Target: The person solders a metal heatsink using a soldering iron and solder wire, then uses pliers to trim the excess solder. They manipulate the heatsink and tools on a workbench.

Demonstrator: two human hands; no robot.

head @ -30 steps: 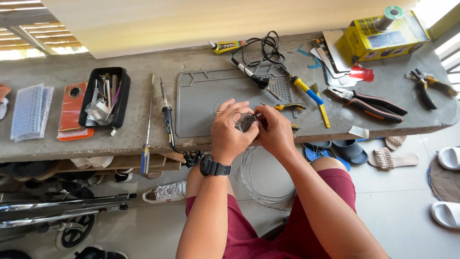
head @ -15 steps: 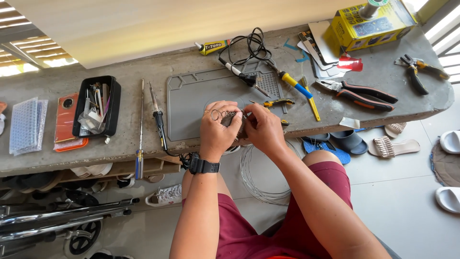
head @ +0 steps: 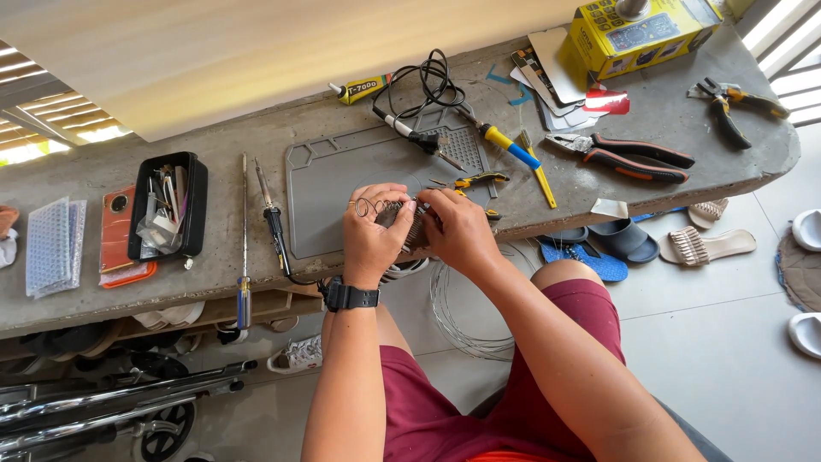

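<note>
Both hands, left hand (head: 372,229) and right hand (head: 456,229), pinch a small wire coil (head: 402,214) in their fingers above the grey mat (head: 342,184) on the counter (head: 214,274); steadying wrists there would help.

Black tool case (head: 168,206) and orange phone case (head: 117,233) at left of frame, long screwdriver (head: 244,248) beside them. Red-handled pliers (head: 629,156) right of centre, yellow box (head: 643,30) upper right. Grey work mat (head: 342,184) centre, sandals (head: 650,244) on floor at right.

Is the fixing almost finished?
Hard to say. Done: tools lie out around the grey mat. In hand: the left hand and right hand both pinch a small coiled metal part. Left: the soldering iron and pliers lie untouched.
</note>
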